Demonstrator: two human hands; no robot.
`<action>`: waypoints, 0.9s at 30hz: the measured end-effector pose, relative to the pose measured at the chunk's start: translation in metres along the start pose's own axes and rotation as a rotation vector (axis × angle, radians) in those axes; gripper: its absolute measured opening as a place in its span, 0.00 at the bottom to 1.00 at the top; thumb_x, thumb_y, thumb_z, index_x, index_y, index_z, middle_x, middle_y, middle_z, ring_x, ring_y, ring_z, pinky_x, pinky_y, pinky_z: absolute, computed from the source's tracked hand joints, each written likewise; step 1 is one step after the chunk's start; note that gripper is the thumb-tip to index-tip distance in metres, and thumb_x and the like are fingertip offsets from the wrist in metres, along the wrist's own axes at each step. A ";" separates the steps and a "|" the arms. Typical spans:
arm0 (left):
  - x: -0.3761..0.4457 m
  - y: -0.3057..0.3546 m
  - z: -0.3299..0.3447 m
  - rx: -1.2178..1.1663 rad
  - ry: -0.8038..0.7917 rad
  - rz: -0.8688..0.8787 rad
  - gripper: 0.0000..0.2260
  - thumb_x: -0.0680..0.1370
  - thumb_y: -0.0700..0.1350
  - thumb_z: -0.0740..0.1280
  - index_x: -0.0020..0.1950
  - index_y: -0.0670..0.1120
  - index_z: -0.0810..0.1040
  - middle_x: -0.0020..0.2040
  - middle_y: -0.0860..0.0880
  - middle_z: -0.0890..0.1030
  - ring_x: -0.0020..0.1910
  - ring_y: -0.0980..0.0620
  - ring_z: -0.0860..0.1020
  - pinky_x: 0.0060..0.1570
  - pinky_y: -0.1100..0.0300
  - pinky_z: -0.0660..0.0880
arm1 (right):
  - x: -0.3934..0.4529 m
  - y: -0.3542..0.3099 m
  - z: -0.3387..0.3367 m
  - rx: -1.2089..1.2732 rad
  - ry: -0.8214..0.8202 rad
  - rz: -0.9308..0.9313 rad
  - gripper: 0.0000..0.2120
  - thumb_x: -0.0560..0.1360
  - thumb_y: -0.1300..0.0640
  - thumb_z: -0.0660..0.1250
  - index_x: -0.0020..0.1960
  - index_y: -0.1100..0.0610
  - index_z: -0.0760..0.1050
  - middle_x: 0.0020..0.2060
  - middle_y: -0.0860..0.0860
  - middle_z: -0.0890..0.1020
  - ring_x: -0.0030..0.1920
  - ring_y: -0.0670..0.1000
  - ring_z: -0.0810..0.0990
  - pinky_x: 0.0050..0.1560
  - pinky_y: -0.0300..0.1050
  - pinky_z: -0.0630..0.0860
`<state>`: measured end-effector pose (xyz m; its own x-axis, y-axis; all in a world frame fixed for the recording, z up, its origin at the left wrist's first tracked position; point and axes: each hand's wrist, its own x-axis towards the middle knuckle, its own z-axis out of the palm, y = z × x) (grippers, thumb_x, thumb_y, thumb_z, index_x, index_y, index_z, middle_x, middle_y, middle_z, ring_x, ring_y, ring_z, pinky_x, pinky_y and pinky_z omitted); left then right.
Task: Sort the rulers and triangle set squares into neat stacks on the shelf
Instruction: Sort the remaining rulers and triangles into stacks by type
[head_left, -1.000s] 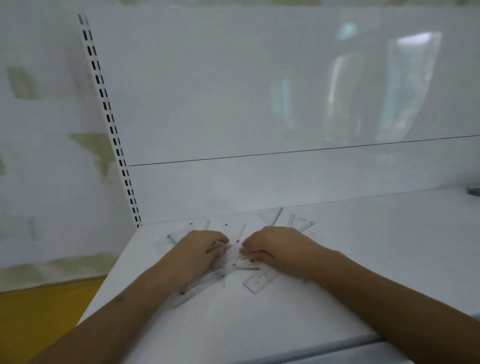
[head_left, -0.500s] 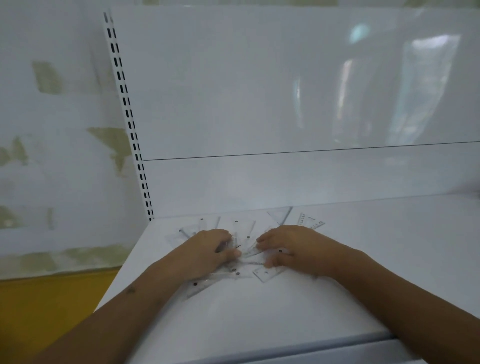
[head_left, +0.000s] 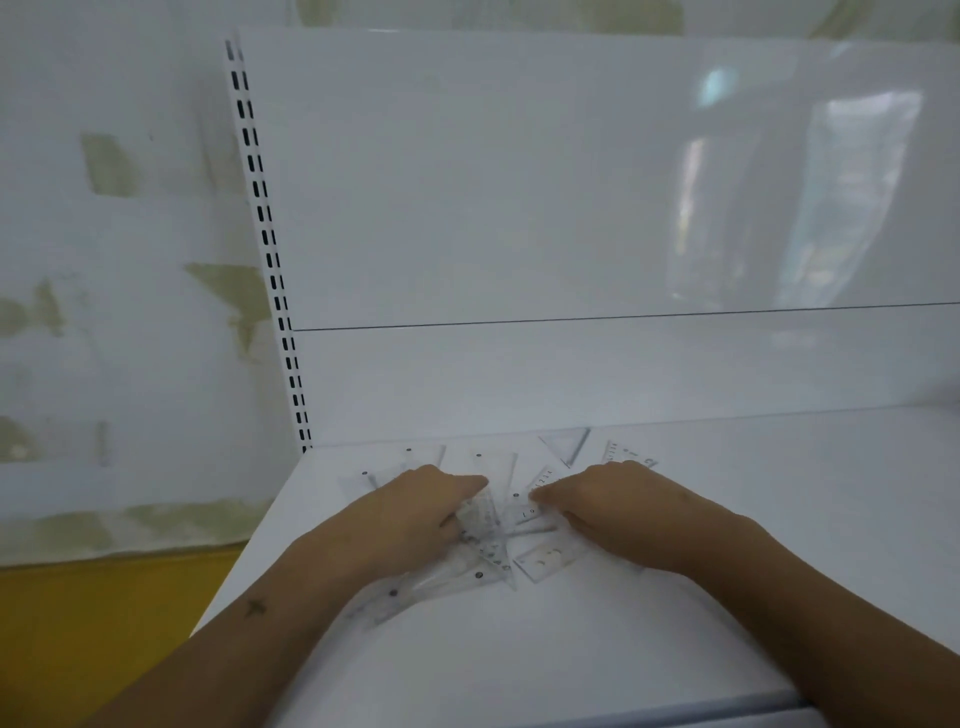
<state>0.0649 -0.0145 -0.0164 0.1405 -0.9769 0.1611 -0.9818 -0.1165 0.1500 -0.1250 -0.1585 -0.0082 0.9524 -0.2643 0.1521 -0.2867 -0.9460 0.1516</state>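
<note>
Head view: clear rulers and set squares (head_left: 485, 564) lie fanned in a jumble near the shelf's (head_left: 779, 519) back-left corner, long axes radiating every way. Left hand (head_left: 415, 512) and right hand (head_left: 608, 506) press flat on them, fingers loosely extended. Bare shelf extends rightward and toward the front edge.

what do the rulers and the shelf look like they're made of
Rulers and set squares: probably clear plastic, since the white shelf shows through them and only dark printed marks stand out. Shelf: looks like white painted metal, smooth and slightly glossy; its back panel shows soft reflections.
</note>
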 end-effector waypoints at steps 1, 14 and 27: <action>0.001 -0.001 0.000 -0.065 0.034 -0.001 0.14 0.79 0.38 0.55 0.60 0.49 0.73 0.42 0.54 0.78 0.37 0.55 0.75 0.41 0.60 0.71 | -0.001 0.003 -0.001 0.021 0.033 0.006 0.20 0.80 0.59 0.52 0.69 0.43 0.67 0.61 0.46 0.78 0.59 0.52 0.77 0.57 0.46 0.71; 0.011 0.015 -0.019 -0.558 0.090 -0.116 0.26 0.74 0.53 0.69 0.67 0.62 0.60 0.51 0.56 0.73 0.29 0.57 0.73 0.29 0.65 0.71 | -0.056 0.033 -0.032 0.618 0.274 0.263 0.18 0.83 0.48 0.49 0.71 0.44 0.64 0.61 0.35 0.73 0.59 0.32 0.69 0.61 0.28 0.64; 0.077 0.180 -0.003 -0.283 0.159 0.215 0.35 0.75 0.55 0.67 0.77 0.55 0.51 0.60 0.65 0.71 0.44 0.60 0.76 0.46 0.68 0.72 | -0.246 0.122 -0.057 0.487 0.208 0.571 0.25 0.78 0.40 0.48 0.72 0.47 0.64 0.63 0.38 0.70 0.61 0.36 0.67 0.69 0.37 0.62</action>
<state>-0.1006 -0.1098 0.0255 -0.0248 -0.9312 0.3637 -0.9200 0.1636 0.3562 -0.4005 -0.1977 0.0285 0.6183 -0.7401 0.2646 -0.6029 -0.6626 -0.4444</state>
